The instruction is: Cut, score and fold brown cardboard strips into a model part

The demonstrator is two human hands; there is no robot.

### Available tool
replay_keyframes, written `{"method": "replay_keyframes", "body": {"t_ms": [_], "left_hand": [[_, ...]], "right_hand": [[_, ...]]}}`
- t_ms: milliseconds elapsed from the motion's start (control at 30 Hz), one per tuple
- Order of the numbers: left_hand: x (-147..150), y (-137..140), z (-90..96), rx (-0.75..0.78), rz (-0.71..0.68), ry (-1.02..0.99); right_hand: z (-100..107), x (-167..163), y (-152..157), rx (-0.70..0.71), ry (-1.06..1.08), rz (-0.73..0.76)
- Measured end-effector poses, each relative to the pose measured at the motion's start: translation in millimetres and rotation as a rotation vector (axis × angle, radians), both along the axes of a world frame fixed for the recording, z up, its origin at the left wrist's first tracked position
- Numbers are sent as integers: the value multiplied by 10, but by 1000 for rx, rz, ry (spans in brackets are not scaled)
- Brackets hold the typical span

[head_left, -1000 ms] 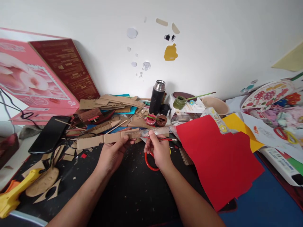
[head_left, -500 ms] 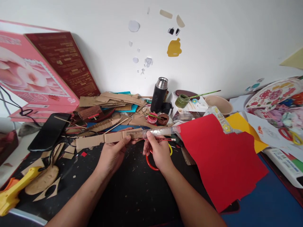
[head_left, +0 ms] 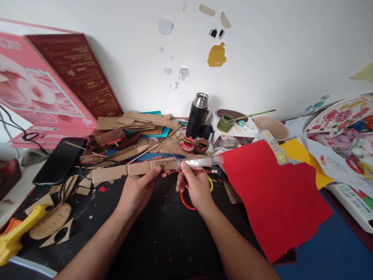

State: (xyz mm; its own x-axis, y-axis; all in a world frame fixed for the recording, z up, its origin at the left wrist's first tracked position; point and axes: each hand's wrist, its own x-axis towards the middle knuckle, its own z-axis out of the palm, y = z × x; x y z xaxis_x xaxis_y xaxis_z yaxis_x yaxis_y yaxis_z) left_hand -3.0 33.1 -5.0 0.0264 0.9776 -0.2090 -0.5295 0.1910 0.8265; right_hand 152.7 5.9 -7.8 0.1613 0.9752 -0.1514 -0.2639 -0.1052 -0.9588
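Note:
My left hand [head_left: 140, 190] pinches a long creased cardboard strip [head_left: 110, 174] between thumb and fingers, above the black table. A clear plastic ruler [head_left: 201, 161] overlaps the strip's right end. My right hand [head_left: 196, 186] is closed on the ruler, thumb on top. A dark red pencil [head_left: 205, 171] is also in that hand, lying just below the ruler and roughly parallel to it. Scissors with red and yellow handles [head_left: 186, 203] lie beneath my right hand, partly hidden by it. The ruler's right end reaches the edge of a red sheet [head_left: 279, 194].
A yellow glue gun [head_left: 23, 229] and cardboard scraps [head_left: 60, 221] lie left, near a black phone [head_left: 60, 161]. Behind are stacked cardboard [head_left: 136, 121], a black flask [head_left: 196, 116] and open paint jars [head_left: 201, 145]. A pink box [head_left: 43, 93] leans at back left.
The view has shifted slightly. Both hands keep their hold, and the strip, ruler and pencil stay in nearly the same place.

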Motion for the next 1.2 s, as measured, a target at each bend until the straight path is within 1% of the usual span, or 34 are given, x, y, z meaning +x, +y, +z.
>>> {"method": "replay_keyframes", "body": {"t_ms": [500, 767, 1033, 1200], "left_hand": [[-28, 9, 7, 13, -7, 2], [-34, 9, 29, -6, -5, -6], [-16, 10, 50, 3, 12, -16], [-19, 10, 52, 12, -2, -16]], "right_hand": [[-6, -8, -2, 6, 19, -10], [-26, 1, 4, -5, -2, 12], [-22, -1, -6, -7, -3, 24], [-23, -4, 0, -15, -7, 23]]}}
